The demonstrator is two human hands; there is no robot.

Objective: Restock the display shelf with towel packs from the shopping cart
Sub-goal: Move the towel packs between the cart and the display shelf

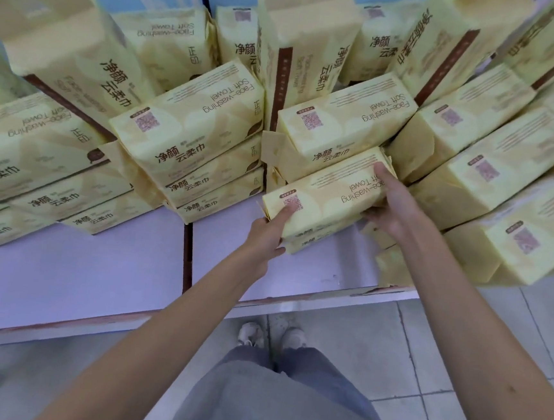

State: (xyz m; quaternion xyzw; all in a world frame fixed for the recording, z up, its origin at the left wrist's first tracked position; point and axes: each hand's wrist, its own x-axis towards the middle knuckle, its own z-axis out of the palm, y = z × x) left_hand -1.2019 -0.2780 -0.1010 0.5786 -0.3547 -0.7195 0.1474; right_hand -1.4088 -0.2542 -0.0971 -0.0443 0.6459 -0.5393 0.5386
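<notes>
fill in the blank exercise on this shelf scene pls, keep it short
1. The left hand and right hand hold a towel pack printed "Face-washing Soft ___".
2. That towel pack lies on top of another ___ on the shelf.
3. The floor under the person's shoes is covered with ___.
Missing words: Towel; pack; tiles.
</notes>
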